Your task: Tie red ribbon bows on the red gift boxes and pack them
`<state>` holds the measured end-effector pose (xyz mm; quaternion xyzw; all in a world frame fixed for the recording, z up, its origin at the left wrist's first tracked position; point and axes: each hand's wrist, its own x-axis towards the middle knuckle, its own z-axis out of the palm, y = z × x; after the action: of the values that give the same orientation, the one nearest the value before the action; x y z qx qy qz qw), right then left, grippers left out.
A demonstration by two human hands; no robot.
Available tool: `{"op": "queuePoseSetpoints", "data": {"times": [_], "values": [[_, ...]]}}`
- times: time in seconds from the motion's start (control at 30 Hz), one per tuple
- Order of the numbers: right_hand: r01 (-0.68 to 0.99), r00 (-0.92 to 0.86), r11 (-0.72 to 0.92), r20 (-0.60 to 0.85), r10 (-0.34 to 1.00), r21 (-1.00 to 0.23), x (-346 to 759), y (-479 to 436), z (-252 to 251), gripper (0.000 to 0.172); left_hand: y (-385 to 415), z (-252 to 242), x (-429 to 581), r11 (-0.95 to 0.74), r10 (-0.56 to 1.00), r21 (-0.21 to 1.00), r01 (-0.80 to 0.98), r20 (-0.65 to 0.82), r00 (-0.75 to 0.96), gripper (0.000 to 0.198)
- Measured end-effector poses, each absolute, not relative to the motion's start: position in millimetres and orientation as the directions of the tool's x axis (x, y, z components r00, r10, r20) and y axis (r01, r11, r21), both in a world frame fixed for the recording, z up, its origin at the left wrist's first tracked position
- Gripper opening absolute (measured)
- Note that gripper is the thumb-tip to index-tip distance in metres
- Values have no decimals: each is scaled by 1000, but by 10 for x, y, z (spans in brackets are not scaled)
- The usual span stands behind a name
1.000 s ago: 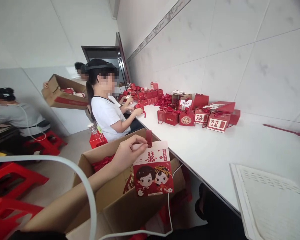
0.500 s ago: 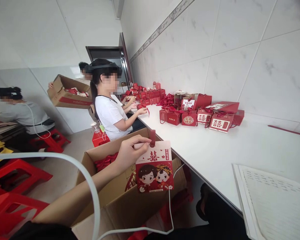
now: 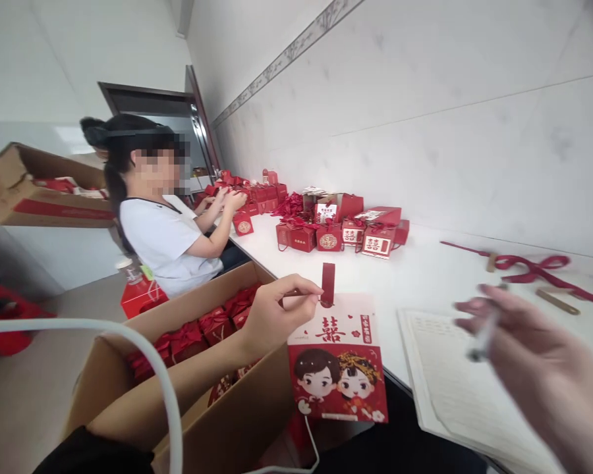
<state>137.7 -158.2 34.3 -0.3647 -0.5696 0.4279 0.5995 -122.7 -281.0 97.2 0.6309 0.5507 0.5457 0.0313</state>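
My left hand (image 3: 279,316) pinches the top edge of a red-and-white printed card (image 3: 338,378), beside its upright dark red tab. Two cartoon heads and a red double-happiness character face me on it. The card hangs in front of the table edge, above my lap; I cannot tell its thickness. On the right, my right hand (image 3: 543,362) is blurred, its fingers closed around a pale pen (image 3: 487,332) with a dark tip. Below that hand, an open notebook (image 3: 445,368) with rows of writing lies on the white table.
A cardboard carton (image 3: 247,411) with red ribboned boxes (image 3: 188,339) stands left of the table. More red gift boxes (image 3: 329,237) sit along the wall. A ribbon (image 3: 534,266) lies at right. A co-worker (image 3: 163,230) sits at the table; a white cable (image 3: 143,355) crosses lower left.
The view has swung right. My right hand has come into view with the pen over the notebook. My left hand still holds the card, now nearer and beside the notebook.
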Motion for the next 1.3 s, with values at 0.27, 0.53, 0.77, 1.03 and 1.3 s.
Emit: {"op": "queuePoseSetpoints", "data": {"times": [0.27,0.53,0.77,1.03,1.3], "values": [[-184,-113,480,504,857,-858,806,-2177,582,39,-2545,902,-833,-497,767,741,452,618,-170,14],[-177,9,463,469,883,-869,831,-2159,483,36,-2527,995,-730,-315,936,901,298,347,-60,18],[-239,12,368,377,926,-898,753,-2235,549,39,-2562,1023,-784,-334,898,787,518,434,-80,13],[-253,-14,362,377,926,-897,725,-2221,536,37,-2592,1022,-805,-315,904,784,535,419,-82,11],[-238,-40,398,418,907,-886,719,-2209,541,35,-2466,1081,-857,-354,928,874,333,374,4,22]]}}
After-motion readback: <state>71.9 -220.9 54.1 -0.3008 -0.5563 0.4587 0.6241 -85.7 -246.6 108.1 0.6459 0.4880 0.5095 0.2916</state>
